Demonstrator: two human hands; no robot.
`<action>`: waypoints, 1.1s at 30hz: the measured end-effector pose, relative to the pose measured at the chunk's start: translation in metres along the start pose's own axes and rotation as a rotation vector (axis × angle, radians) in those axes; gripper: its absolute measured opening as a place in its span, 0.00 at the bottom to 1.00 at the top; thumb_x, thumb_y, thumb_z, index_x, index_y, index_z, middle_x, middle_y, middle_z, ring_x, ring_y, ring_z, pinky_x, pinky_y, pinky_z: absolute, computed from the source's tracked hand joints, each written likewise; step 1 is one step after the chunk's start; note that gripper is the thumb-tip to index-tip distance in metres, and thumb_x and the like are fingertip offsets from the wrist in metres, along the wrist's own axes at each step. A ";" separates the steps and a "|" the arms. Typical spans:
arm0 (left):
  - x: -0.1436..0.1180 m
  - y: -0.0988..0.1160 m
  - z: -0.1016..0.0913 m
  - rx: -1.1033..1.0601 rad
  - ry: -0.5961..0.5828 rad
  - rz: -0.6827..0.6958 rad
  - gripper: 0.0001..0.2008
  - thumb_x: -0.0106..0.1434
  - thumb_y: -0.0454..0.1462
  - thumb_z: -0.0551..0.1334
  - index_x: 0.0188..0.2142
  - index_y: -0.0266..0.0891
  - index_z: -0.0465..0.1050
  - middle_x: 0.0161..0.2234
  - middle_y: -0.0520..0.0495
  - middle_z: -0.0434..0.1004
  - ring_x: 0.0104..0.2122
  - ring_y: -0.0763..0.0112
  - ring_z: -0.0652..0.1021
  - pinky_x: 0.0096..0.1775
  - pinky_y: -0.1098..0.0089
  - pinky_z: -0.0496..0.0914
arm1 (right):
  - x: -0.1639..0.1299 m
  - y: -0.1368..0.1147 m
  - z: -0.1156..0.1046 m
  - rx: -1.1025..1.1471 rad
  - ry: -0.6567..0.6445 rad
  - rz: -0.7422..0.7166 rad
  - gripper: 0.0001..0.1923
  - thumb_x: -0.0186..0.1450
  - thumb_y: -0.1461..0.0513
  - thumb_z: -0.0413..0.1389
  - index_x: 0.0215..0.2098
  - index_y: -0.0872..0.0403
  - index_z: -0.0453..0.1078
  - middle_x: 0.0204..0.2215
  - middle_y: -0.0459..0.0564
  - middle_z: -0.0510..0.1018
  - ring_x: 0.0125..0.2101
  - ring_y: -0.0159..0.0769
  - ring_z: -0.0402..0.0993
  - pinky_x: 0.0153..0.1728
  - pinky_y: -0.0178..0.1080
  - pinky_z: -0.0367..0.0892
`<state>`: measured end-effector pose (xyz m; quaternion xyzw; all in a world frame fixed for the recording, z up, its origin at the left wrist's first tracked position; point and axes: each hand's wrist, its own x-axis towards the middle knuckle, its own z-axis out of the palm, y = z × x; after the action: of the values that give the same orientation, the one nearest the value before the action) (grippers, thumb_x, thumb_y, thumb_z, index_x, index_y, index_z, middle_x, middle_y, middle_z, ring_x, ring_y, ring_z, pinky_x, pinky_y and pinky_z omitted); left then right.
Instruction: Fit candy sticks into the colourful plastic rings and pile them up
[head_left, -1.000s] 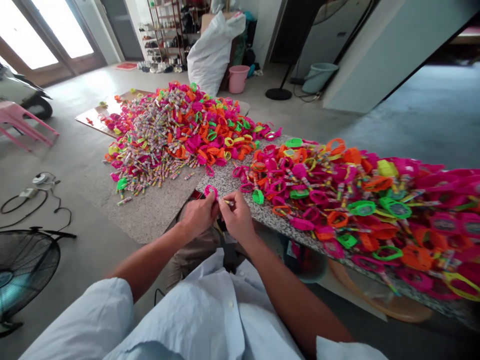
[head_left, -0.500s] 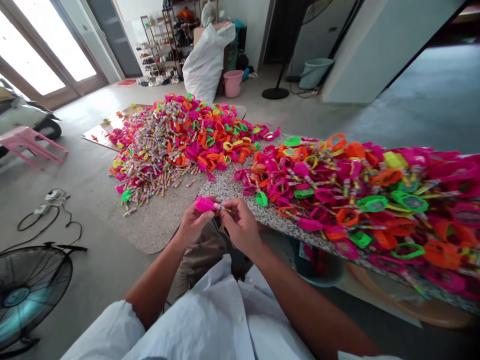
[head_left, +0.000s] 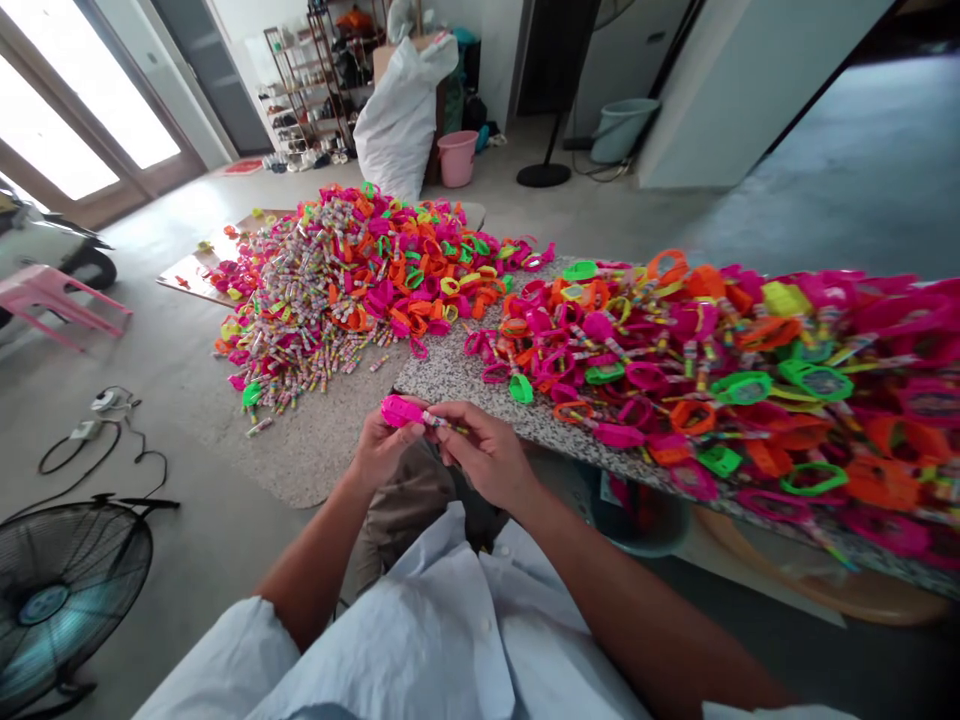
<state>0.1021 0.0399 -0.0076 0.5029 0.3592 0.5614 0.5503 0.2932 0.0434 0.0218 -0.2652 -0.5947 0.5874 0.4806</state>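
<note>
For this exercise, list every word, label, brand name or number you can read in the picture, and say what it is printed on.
None can be read.
Small rolls in the heap: patterned wrappers, too small and blurred.
Pink band in the left hand, with the right hand beside it: no text shows.
White sack: no print visible.

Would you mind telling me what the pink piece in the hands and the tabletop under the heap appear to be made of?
The pink piece looks like moulded plastic: uniform neon colour, smooth and slightly glossy. The tabletop looks like speckled granite or terrazzo, grey with dark flecks; which one is unclear.
</note>
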 end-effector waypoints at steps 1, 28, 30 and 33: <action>0.000 0.001 0.002 -0.005 0.003 -0.008 0.23 0.63 0.51 0.74 0.46 0.35 0.78 0.34 0.44 0.80 0.32 0.68 0.80 0.37 0.68 0.76 | 0.000 -0.001 -0.002 -0.006 -0.014 -0.007 0.13 0.74 0.55 0.58 0.53 0.51 0.75 0.33 0.46 0.77 0.26 0.29 0.73 0.28 0.34 0.70; 0.007 -0.001 0.020 -0.115 0.048 -0.099 0.21 0.62 0.49 0.74 0.40 0.34 0.75 0.34 0.47 0.74 0.31 0.73 0.74 0.33 0.71 0.74 | -0.003 0.007 -0.008 -0.017 -0.004 0.063 0.12 0.75 0.53 0.58 0.45 0.52 0.64 0.35 0.46 0.79 0.29 0.31 0.76 0.32 0.37 0.72; 0.006 0.002 0.022 -0.213 0.035 -0.161 0.21 0.61 0.49 0.75 0.41 0.35 0.75 0.34 0.47 0.73 0.30 0.72 0.75 0.31 0.70 0.75 | -0.003 0.006 -0.009 -0.029 -0.045 0.052 0.11 0.75 0.54 0.57 0.45 0.52 0.64 0.34 0.45 0.78 0.29 0.31 0.76 0.32 0.37 0.72; 0.006 0.003 0.026 -0.299 0.019 -0.235 0.22 0.59 0.49 0.76 0.41 0.35 0.75 0.33 0.48 0.72 0.29 0.70 0.76 0.29 0.69 0.76 | -0.003 0.008 -0.013 -0.052 -0.080 0.036 0.09 0.75 0.55 0.57 0.45 0.51 0.64 0.33 0.45 0.77 0.29 0.31 0.76 0.33 0.36 0.71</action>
<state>0.1267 0.0411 0.0025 0.3648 0.3333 0.5451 0.6773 0.3035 0.0477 0.0111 -0.2643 -0.6236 0.5905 0.4388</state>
